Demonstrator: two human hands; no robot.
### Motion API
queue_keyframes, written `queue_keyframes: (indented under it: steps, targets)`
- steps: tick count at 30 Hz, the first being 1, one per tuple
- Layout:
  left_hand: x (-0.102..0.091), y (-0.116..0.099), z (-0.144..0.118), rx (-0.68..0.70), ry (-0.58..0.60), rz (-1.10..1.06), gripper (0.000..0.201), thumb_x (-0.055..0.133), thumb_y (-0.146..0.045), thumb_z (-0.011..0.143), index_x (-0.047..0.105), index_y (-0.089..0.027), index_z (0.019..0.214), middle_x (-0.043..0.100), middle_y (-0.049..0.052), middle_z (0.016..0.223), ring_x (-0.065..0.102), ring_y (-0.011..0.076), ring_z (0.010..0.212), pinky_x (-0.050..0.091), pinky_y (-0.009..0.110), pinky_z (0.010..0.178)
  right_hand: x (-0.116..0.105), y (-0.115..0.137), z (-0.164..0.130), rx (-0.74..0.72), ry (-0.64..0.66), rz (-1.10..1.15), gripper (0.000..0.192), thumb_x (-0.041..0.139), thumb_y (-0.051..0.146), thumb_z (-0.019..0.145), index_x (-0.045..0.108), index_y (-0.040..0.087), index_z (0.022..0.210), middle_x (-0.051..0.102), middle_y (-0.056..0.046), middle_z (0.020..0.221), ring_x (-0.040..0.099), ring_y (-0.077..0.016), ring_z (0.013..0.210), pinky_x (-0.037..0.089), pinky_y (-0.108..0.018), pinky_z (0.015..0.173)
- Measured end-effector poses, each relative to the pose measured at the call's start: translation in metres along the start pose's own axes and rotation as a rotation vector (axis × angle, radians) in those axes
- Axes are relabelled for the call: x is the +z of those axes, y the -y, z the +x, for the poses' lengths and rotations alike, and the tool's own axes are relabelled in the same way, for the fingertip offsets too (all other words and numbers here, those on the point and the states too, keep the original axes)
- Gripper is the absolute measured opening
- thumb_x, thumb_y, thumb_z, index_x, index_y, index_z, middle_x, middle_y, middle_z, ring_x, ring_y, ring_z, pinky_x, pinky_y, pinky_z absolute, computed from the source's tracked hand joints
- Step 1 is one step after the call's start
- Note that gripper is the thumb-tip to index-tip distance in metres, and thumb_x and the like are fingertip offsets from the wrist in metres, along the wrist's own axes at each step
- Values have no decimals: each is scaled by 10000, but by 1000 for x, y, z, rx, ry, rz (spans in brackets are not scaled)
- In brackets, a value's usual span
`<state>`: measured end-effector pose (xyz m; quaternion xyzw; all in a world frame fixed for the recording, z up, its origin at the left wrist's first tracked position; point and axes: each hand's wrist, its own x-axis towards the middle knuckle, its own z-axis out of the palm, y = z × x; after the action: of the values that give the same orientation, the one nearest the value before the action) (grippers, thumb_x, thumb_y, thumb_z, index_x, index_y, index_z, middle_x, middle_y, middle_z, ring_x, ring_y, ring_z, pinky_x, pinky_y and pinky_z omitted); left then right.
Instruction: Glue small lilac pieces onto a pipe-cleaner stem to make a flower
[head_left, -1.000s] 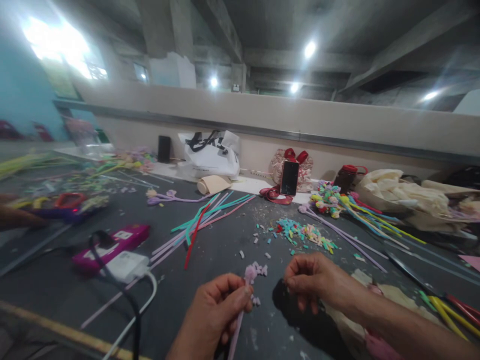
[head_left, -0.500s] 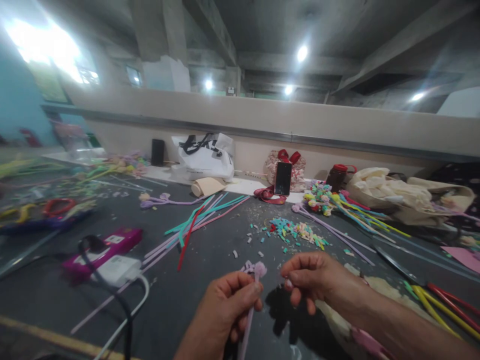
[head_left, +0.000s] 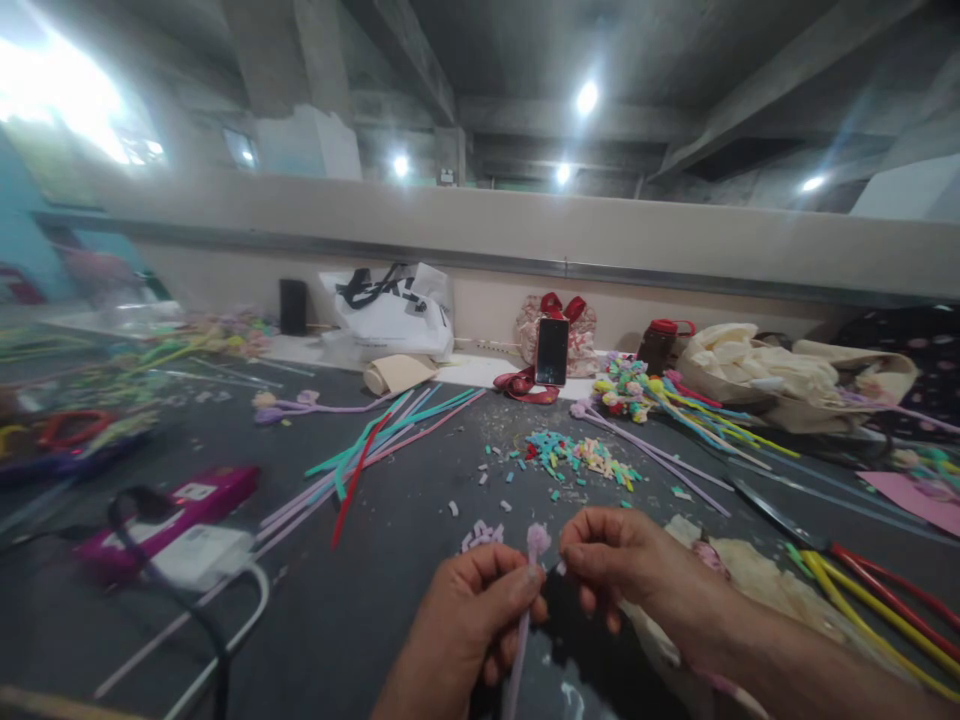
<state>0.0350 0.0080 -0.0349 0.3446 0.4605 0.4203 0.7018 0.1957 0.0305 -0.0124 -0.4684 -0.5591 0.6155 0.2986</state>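
Note:
My left hand grips a pale pink pipe-cleaner stem upright, with a fuzzy pink tip sticking out above the thumb. My right hand is pinched shut right beside that tip, fingertips almost touching it; whether a small piece sits between the fingers is too small to tell. Both hands hover low over a dark grey table. A few pale pink cut bits lie just beyond my left hand.
A heap of small coloured cut pieces lies ahead. Long pipe cleaners fan out at centre-left, yellow and red ones at right. A magenta device with a white plug and cables sits left. A phone, bags and a jar line the back wall.
The view has swung to the left and my hands have drawn together: the right hand's pinched fingers now sit right at the pink tip, where a gap showed before.

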Motion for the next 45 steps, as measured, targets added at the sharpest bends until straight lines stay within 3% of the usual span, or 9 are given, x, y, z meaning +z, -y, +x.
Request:
queue_keyframes:
  steps: [9, 14, 19, 25, 30, 32, 39, 43, 45]
  targets:
    - [-2, 3, 5, -62, 94, -76, 210, 598, -362, 638, 547, -162, 603, 410, -80, 278, 284, 28, 242, 152, 144, 287, 8, -23, -2, -89, 21, -470, 113, 446, 154, 726, 558, 171, 721, 504, 57, 525, 468, -65, 458, 334, -156, 426]
    - [0, 2, 2, -37, 63, -48, 227, 593, -343, 649, 524, -155, 542, 410, -76, 303, 276, 21, 257, 136, 146, 297, 5, -15, -3, -201, -41, -705, 151, 455, 165, 729, 601, 186, 693, 558, 37, 575, 511, -87, 533, 350, -167, 476]
    - [5, -1, -5, 41, 15, -19, 247, 576, -324, 677, 520, -138, 525, 363, -90, 324, 234, 0, 296, 126, 131, 335, -2, -3, -9, -213, -108, -756, 94, 481, 153, 705, 564, 193, 685, 535, 45, 582, 479, -85, 525, 340, -164, 476]
    - [1, 3, -5, 26, -8, -15, 266, 569, -375, 681, 518, -147, 553, 376, -81, 368, 217, 0, 313, 116, 124, 337, -34, 5, -63, -181, -268, -858, 205, 424, 275, 789, 470, 189, 609, 473, 35, 551, 453, -101, 519, 345, -186, 478]
    - [-1, 4, -2, -16, -12, 13, 274, 611, -393, 635, 527, -149, 542, 348, -90, 344, 204, -2, 313, 124, 110, 329, -66, -29, -112, -179, -488, -1100, 254, 347, 326, 840, 473, 196, 663, 496, 16, 594, 480, -108, 528, 373, -200, 492]
    - [1, 6, 0, -28, -9, 30, 278, 632, -390, 609, 519, -149, 529, 382, -83, 354, 210, -4, 304, 123, 111, 318, -70, -42, -120, -176, -498, -1184, 204, 358, 322, 838, 493, 208, 737, 542, 4, 669, 525, -116, 585, 402, -208, 538]
    - [35, -1, -4, 55, 106, 202, 212, 637, -326, 599, 526, -157, 535, 553, -37, 461, 314, 17, 331, 227, 127, 332, -64, -55, -119, -98, -532, -1478, 153, 519, 358, 705, 504, 228, 785, 598, -33, 725, 586, -197, 610, 434, -268, 484]
    - [70, -5, -1, 39, 268, 288, 155, 558, -308, 666, 509, -169, 620, 657, 41, 700, 548, 107, 568, 364, 156, 419, -65, -62, -120, -107, -523, -1416, 174, 507, 283, 720, 492, 238, 888, 628, -26, 777, 603, -198, 683, 462, -285, 557]
    - [84, -1, 8, 46, 270, 356, 133, 530, -295, 671, 489, -173, 640, 656, 51, 707, 580, 136, 609, 359, 167, 413, -67, -67, -121, -142, -503, -1357, 230, 492, 260, 740, 470, 248, 969, 629, -26, 852, 601, -190, 751, 468, -290, 625]
